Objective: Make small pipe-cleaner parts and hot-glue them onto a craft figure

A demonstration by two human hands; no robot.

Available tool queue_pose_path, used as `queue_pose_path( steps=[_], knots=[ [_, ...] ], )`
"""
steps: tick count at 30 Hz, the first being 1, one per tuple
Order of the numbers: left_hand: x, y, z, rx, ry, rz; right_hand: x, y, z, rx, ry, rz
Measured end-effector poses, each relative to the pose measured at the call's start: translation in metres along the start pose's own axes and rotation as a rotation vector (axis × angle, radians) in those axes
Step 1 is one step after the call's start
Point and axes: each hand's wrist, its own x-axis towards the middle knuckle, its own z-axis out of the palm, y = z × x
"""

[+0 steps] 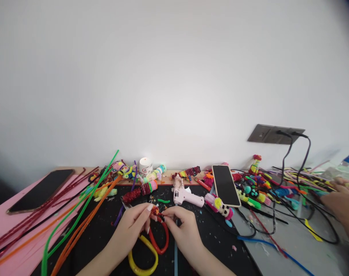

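My left hand (pixel 131 224) is closed, thumb and fingers pinching a small red-orange fuzzy pipe-cleaner piece (pixel 156 210). From the other side, my right hand (pixel 185 226) pinches at the same piece, its fingertips pressed together near dark bits on it. Below the hands are the handles of a pair of scissors (pixel 143 256), one loop yellow and one red; my left hand covers its middle. Just beyond my hands a pale pink glue gun (pixel 188 197) lies on the black mat (pixel 211 245). A dark red wrapped pipe-cleaner figure (pixel 136 193) lies beyond my left hand.
Long green, orange and red pipe cleaners (pixel 85 199) cross the left side, near a dark phone (pixel 42 190). A white-framed phone (pixel 226 185), a pipe-cleaner pile (pixel 254 189) and black cables (pixel 299 172) are right. Another person's hand (pixel 342 201) reaches in at far right.
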Motion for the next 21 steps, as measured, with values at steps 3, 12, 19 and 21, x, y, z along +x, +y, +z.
queue_pose_path(
  steps=[3,12,19,21],
  knots=[
    [0.0025,-0.0007,-0.0040,0.054,0.007,0.041,0.0017,0.0024,-0.0010,0.007,0.012,0.022],
    [0.0073,-0.0034,-0.0075,0.040,0.021,0.035,0.0033,0.0036,-0.0014,0.025,0.021,0.076],
    [0.0091,-0.0064,-0.0065,-0.235,0.039,-0.055,0.0047,0.0065,-0.0016,0.041,0.018,0.095],
    [0.0092,-0.0052,-0.0067,-0.267,0.025,-0.066,0.0045,0.0073,-0.0017,0.048,0.020,0.101]
  ],
)
